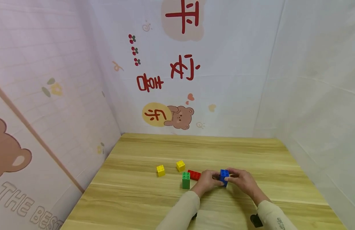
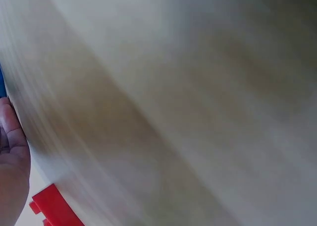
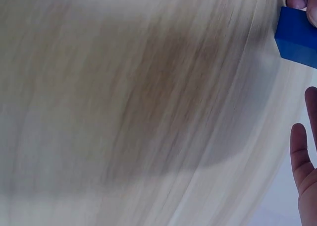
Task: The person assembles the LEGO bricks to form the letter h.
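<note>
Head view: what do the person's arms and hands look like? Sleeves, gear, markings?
Left hand and right hand are bare, without gloves. Long cream sleeves: left sleeve, right sleeve. The right one carries dark lettering, too small to read. Black pieces show by both sleeves.

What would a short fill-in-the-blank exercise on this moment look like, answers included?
1. The block between the left hand and the right hand is ____ in colour.
2. On the table, the number of yellow blocks is ____.
3. The long block lying beside the green block is ____ in colour.
4. Of the two hands, the ____ one is nearer the green block.

Missing words: blue; two; red; left
</note>
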A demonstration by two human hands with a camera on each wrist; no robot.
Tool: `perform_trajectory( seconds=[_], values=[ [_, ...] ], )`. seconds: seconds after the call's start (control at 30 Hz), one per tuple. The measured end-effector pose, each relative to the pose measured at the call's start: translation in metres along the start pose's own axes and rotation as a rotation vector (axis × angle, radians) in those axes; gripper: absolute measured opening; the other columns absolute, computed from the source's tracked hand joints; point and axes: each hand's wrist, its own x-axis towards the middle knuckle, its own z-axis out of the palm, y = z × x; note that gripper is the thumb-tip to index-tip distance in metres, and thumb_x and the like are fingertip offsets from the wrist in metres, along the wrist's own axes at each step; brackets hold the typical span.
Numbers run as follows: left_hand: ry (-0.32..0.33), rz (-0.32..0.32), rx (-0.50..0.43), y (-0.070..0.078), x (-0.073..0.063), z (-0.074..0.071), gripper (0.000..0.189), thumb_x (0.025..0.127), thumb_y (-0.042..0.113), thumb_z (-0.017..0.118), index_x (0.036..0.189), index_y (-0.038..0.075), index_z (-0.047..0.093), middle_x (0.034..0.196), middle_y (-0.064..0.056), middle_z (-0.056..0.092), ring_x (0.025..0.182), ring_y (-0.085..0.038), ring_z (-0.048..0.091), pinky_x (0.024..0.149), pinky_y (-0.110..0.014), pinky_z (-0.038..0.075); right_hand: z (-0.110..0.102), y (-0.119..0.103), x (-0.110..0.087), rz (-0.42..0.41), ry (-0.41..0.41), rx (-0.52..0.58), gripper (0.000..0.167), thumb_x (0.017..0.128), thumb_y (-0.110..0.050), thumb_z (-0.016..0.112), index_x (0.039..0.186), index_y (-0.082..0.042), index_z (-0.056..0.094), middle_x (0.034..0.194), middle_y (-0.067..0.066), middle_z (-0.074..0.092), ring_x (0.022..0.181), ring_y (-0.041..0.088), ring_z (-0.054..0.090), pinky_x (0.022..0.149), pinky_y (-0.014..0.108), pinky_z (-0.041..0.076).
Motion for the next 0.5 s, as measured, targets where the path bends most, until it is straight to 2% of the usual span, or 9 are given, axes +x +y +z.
perform_trajectory(
  seconds=[0.33, 0.5],
  values=[
    [0.004, 0.013, 0.015, 0.002, -0.008, -0.006, 0.028, 0.083, 0.013, 0.082, 0.110, 0.012, 0.076, 0.097, 0.008, 0.072, 0.088, -0.005, 0.064, 0.081, -0.025, 0.052, 0.003, -0.007, -0.001, -0.012, -0.027, 0.003, 0.050, 0.091, -0.027, 0.074, 0.131, 0.001, 0.062, 0.124, 0.022, 0.064, 0.111, 0.040, 0.063, 0.089, 0.053, 0.051],
    [0.024, 0.012, 0.029, 0.005, -0.012, -0.004, 0.028, 0.084, 0.011, 0.081, 0.111, 0.009, 0.075, 0.098, 0.005, 0.072, 0.092, -0.012, 0.065, 0.081, -0.026, 0.052, 0.007, -0.006, -0.001, -0.013, -0.009, 0.012, 0.051, 0.091, -0.026, 0.074, 0.131, 0.002, 0.061, 0.125, 0.022, 0.064, 0.110, 0.040, 0.063, 0.087, 0.050, 0.053]
  ],
)
